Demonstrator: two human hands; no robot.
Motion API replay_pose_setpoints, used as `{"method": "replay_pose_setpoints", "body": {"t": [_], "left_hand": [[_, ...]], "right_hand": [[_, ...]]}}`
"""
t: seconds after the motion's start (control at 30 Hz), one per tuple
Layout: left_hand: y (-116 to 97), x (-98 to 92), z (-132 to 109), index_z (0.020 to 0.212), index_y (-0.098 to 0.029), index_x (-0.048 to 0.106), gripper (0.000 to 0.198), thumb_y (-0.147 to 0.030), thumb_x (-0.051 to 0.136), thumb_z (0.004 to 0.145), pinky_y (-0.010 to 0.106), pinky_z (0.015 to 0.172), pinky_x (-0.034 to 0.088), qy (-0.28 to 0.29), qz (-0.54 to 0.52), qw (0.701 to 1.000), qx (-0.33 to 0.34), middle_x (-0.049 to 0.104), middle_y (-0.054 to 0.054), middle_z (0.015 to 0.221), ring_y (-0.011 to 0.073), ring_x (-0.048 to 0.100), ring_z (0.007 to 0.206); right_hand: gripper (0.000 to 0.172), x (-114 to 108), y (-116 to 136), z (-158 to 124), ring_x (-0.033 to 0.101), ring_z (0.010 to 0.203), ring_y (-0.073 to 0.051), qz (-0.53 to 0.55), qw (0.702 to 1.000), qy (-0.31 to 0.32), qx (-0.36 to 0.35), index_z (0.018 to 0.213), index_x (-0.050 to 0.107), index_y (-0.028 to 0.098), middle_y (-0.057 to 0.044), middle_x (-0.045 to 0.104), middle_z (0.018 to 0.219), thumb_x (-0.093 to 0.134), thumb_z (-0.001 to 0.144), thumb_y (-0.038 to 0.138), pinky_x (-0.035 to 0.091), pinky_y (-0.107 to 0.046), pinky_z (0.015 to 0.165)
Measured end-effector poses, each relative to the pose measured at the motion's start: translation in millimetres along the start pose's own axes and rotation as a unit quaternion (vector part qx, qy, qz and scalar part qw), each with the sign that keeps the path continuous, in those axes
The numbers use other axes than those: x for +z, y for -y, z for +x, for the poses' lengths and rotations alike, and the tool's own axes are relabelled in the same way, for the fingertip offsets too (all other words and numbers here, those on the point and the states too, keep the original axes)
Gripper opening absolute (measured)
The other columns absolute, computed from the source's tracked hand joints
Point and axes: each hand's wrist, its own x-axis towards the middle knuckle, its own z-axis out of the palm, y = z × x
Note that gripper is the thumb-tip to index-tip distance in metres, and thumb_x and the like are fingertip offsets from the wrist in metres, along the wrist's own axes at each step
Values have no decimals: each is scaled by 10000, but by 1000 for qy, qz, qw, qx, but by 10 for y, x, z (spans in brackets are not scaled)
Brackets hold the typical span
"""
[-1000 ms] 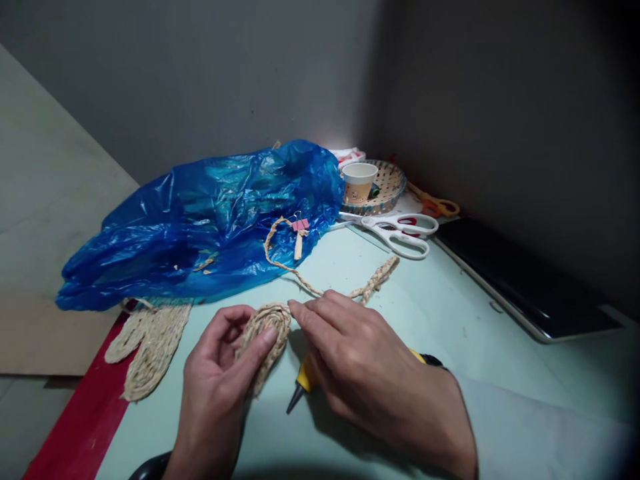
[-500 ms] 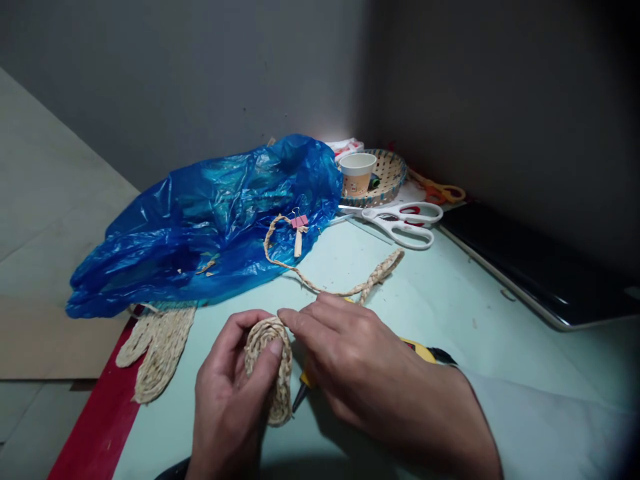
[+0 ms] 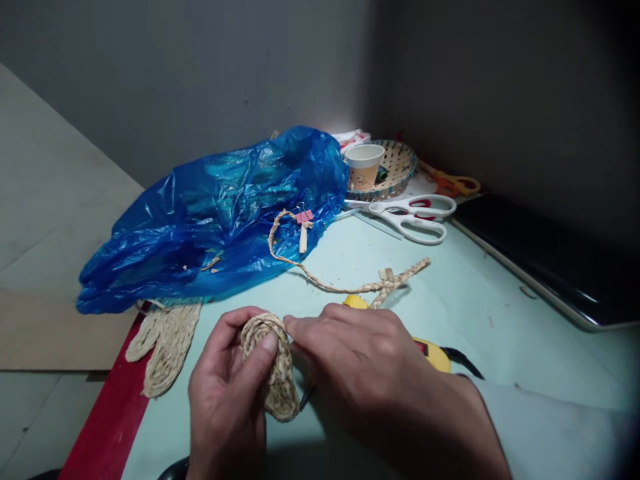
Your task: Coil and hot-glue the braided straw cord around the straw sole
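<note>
My left hand (image 3: 235,387) is closed around an oval coil of braided straw (image 3: 283,380), its thumb pressed on the coil's face. At the coil's upper right edge are the bent fingertips of my right hand (image 3: 355,353), pinched together; its thumb is hidden. A straw braid (image 3: 330,287) runs from a pink binder clip (image 3: 304,217) across the table, doubles back and passes behind my right hand. Beneath that hand lies a yellow glue gun (image 3: 435,355), mostly covered, with its dark nozzle beside the coil.
A blue plastic bag (image 3: 220,220) covers the back left, above a flat coiled straw piece (image 3: 167,347). Behind are white-handled scissors (image 3: 420,217), a paper cup (image 3: 364,170), a woven basket (image 3: 403,170) and orange-handled scissors (image 3: 460,183). A black, flat device (image 3: 550,260) lies on the right.
The coil has tilted slightly in my left hand, its lower end swinging right. My right hand has shifted a little right, and the braid's bend has moved right and opened out. The view has shifted slightly.
</note>
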Motion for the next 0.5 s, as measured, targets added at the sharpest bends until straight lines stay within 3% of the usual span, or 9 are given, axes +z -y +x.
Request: {"method": "replay_pose_setpoints", "body": {"t": [0.1, 0.23, 0.4, 0.5], "left_hand": [[0, -4, 9, 915, -234, 662, 301, -314, 839, 685, 144, 532, 449, 12, -16, 1000, 2, 657, -52, 713, 83, 560, 587], [-7, 6, 23, 912, -250, 648, 284, -285, 827, 694, 161, 571, 474, 12, -69, 997, -25, 674, -53, 747, 113, 626, 660], [26, -8, 71, 907, -240, 657, 235, -244, 812, 730, 149, 645, 503, 9, -89, 996, -3, 692, -51, 771, 101, 639, 696], [69, -39, 111, 905, -224, 656, 218, -244, 810, 751, 154, 673, 512, 25, -109, 994, 13, 677, -42, 757, 95, 632, 698]], "right_hand": [[128, 10, 10, 9, 604, 693, -212, 9, 1000, -8, -11, 985, 658, 64, -95, 729, 825, 556, 917, 25, 494, -348, 643], [258, 55, 35, 23, 655, 772, -231, 33, 999, -7, 22, 1140, 645, 72, -85, 756, 941, 587, 894, 19, 527, -370, 694], [365, 171, 42, 18, 685, 856, -266, 73, 997, 4, 37, 1292, 581, 37, -129, 750, 1038, 523, 932, 52, 555, -409, 744], [369, 204, 49, 34, 692, 917, -271, 130, 990, 8, 57, 1313, 580, 63, -119, 749, 984, 467, 963, 93, 557, -410, 808]]}}
